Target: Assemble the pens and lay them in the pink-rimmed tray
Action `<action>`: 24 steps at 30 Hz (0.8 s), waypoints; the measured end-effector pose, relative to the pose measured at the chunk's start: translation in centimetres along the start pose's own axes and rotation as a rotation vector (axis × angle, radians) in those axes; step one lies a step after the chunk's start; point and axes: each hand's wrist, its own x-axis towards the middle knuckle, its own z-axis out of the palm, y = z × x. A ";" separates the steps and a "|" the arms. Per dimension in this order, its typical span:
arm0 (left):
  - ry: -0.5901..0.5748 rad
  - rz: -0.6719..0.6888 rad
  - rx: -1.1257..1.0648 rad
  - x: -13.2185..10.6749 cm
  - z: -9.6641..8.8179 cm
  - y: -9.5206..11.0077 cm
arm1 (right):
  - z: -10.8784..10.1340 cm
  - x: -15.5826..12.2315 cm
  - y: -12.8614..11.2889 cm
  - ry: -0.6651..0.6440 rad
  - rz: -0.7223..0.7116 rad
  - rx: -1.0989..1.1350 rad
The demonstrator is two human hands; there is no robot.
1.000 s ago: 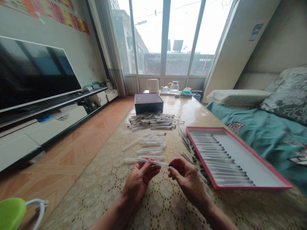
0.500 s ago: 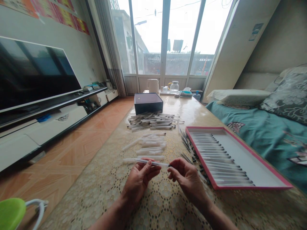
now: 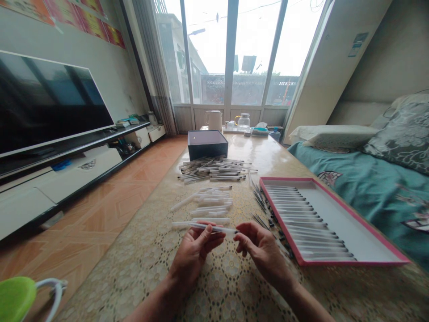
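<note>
A pen [image 3: 219, 229] with a whitish see-through barrel and a dark right end lies level across my left hand [image 3: 194, 246], pinched between thumb and fingers. At its dark end, my right hand [image 3: 261, 246] has thumb and forefinger closed round the tip. Just beyond the hands lie several clear pen barrels [image 3: 212, 197]. Thin dark refills [image 3: 258, 197] and small black caps [image 3: 271, 222] are scattered to the right. Beside them a pink-rimmed tray [image 3: 355, 263] holds a row of pens [image 3: 301, 219] with dark ends.
A heap of pens [image 3: 214, 170] lies in front of a dark box [image 3: 208, 151] farther up the table. At the far end stand a pitcher [image 3: 213, 120] and a glass teapot [image 3: 244, 120]. A sofa [image 3: 355, 188] flanks the right side; a green stool [image 3: 16, 297] is at lower left.
My right thumb and fingers have shifted very slightly at the pen's dark end. My left hand and the pen stay where they were.
</note>
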 end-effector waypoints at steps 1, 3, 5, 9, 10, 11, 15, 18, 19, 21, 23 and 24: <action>-0.001 -0.002 -0.005 0.0 0.0 0.0 | 0.0 0.0 0.1 -0.004 -0.002 -0.020; -0.006 -0.005 -0.011 0.0 -0.1 0.0 | 0.0 -0.1 0.2 -0.009 -0.015 -0.075; -0.009 -0.006 -0.007 0.0 0.0 0.0 | 0.0 -0.2 0.3 -0.007 -0.043 -0.154; -0.030 -0.011 -0.005 -0.1 0.2 0.1 | -0.1 -0.5 0.3 -0.001 -0.101 -0.357; -0.047 -0.011 -0.007 -0.1 0.2 0.1 | -0.1 -0.5 0.4 0.000 -0.105 -0.391; -0.065 -0.010 -0.007 -0.2 0.2 0.1 | 0.0 -0.6 0.4 0.002 -0.105 -0.413; -0.108 -0.002 0.003 -0.3 0.2 0.2 | 0.3 -0.7 0.9 0.010 -0.051 -0.389; -0.089 -0.007 0.001 -0.2 0.2 0.1 | 0.3 -0.7 0.9 0.006 0.001 -0.339; -0.076 -0.005 0.000 -0.2 0.1 0.1 | 0.3 -0.6 0.8 0.004 0.002 -0.335; -0.054 -0.001 0.001 -0.1 0.1 0.1 | 0.1 -0.6 0.5 -0.007 -0.025 -0.345; -0.043 -0.002 0.004 0.0 0.1 0.1 | 0.0 -0.6 0.3 -0.031 -0.058 -0.353; -0.043 -0.004 0.005 0.0 0.1 0.2 | -0.1 -0.5 0.3 -0.043 -0.067 -0.354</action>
